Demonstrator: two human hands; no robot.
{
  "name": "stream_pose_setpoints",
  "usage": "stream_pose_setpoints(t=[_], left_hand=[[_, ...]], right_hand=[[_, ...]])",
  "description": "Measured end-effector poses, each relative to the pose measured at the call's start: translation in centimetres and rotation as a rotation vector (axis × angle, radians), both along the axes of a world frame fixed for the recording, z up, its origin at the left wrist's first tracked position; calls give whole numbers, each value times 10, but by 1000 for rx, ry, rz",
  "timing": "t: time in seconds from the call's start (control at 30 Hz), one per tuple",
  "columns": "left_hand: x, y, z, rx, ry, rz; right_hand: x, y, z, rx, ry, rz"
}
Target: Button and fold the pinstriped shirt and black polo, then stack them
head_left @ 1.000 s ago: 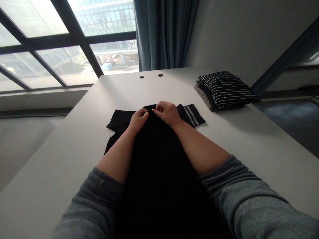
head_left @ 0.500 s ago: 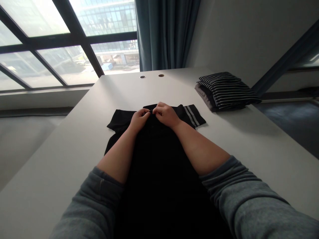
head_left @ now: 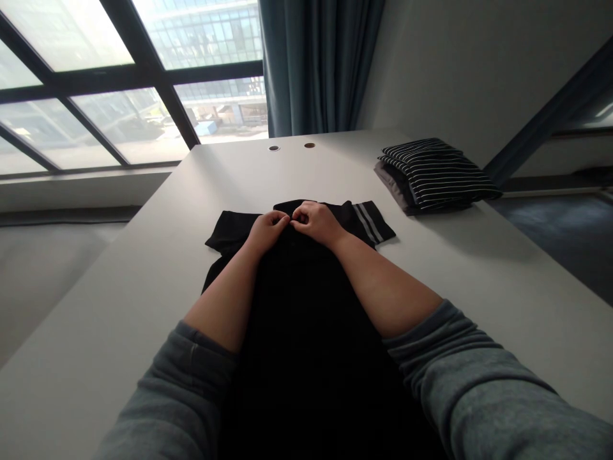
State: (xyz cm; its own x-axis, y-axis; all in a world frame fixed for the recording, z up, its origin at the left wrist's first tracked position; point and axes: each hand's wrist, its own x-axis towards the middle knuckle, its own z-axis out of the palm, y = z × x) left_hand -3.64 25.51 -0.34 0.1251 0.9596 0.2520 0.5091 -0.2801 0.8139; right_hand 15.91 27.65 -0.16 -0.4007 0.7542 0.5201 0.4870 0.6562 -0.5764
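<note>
Head view: from the desk's near edge, the white desk [head_left: 460, 268] runs away toward 12 o'clock.
Black short-sleeved top: lies flat at 12 o'clock, its body [head_left: 306, 332] running toward the wearer, its sleeves spread to 10 and 2 o'clock.
Left hand [head_left: 268, 233]: closed, fingertips pinching the neckline.
Right hand [head_left: 317, 223]: closed too, gripping the neckline just beside the left, knuckles raised.
Why so: the pinch seems meant to work that small edge, while the forearms lying along the body appear to keep the cloth flat.
Striped stack: folded dark-and-white striped cloth [head_left: 438, 172] over grey cloth sits near 1 o'clock, well apart, seemingly kept away from the working area.
Beyond: two round grommets [head_left: 273, 147] mark the far edge; a blue curtain [head_left: 320, 64] hangs at 12 o'clock, a large window [head_left: 96, 83] at 11.
</note>
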Motion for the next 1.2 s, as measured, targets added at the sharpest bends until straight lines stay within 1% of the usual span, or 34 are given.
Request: stream_pose_setpoints(t=[0.17,0.27,0.37,0.43,0.5,0.57,0.63,0.67,0.7,0.77,0.83,0.87,0.93,0.97,1.07,1.13,1.2], left_hand=[[2,3,-4,-68,-41,33],[2,4,-7,-114,-97,3],[-1,5,-9,-116,-133,-28],[-4,5,-9,-119,-157,-68],[-7,6,-9,-121,-196,-119],[-10,7,-9,-132,-255,-163],[-11,8,-8,-135,-305,-196],[-10,8,-8,-121,-310,-212],[-10,8,-8,-94,-295,-224],[-8,7,-8,-10,-197,-228],[-6,3,-8,69,-39,-193],[-5,2,-8,99,43,-159],[-5,-1,-6,149,173,-88],[-5,-2,-6,171,216,-62],[-6,-3,-4,230,300,-25],[-5,-3,-2,256,359,14],[-6,-3,0,251,451,57]], right_hand=[[-2,0,-1,35,23,27],[1,1,-2,40,56,83],[5,1,-1,42,81,141],[7,0,-1,34,108,154],[10,1,-1,13,142,134],[13,4,-2,9,161,81],[16,8,-4,27,143,42],[18,10,-4,32,118,49],[20,12,-4,30,88,75],[24,13,-4,-12,34,162],[28,13,-2,-88,17,221],[30,13,-1,-124,19,225],[33,14,-1,-151,8,200],[33,14,-1,-138,-13,179],[33,18,-5,-56,-66,115],[32,19,-6,-14,-44,87],[31,17,-3,27,-9,74]])
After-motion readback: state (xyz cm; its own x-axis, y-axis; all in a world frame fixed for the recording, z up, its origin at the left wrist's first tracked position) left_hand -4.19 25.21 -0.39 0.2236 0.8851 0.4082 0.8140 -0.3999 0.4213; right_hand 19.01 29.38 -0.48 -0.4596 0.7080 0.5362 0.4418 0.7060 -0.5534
